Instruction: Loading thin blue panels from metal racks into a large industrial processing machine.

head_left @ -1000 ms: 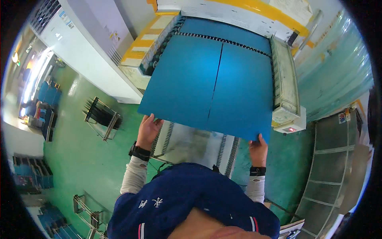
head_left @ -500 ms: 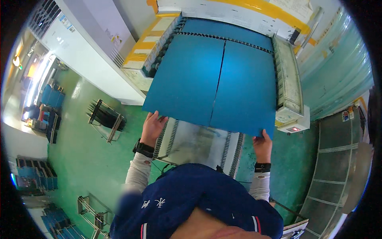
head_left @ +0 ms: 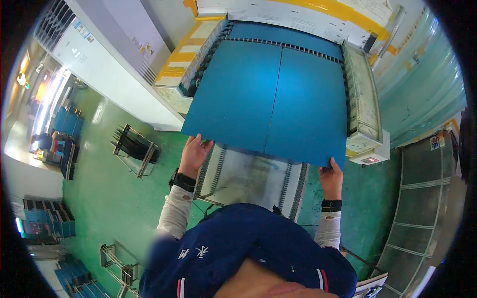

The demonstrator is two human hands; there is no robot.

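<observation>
Two flat blue panels lie side by side on the roller conveyor, their far edges at a row of black rollers (head_left: 278, 44). My left hand (head_left: 194, 155) pinches the near left corner of the left panel (head_left: 233, 94), thumb on top and fingers beneath. At the near right corner of the right panel (head_left: 308, 104), my right hand (head_left: 331, 179) grips the edge the same way. Only a thin dark seam shows between the panels. Their near edges overhang the conveyor, above a slotted rack (head_left: 248, 174) in front of my body.
Another blue surface (head_left: 278, 35) shows beyond the rollers. Side housings (head_left: 365, 94) flank the conveyor, the left one (head_left: 191, 49) yellow-taped. A rack of dark sheets (head_left: 134, 149) stands on the green floor at left. Clear plastic sheeting (head_left: 417, 94) hangs at right.
The gap between the two panels has narrowed to a thin seam. Both hands keep their corners and have moved slightly forward with the panels.
</observation>
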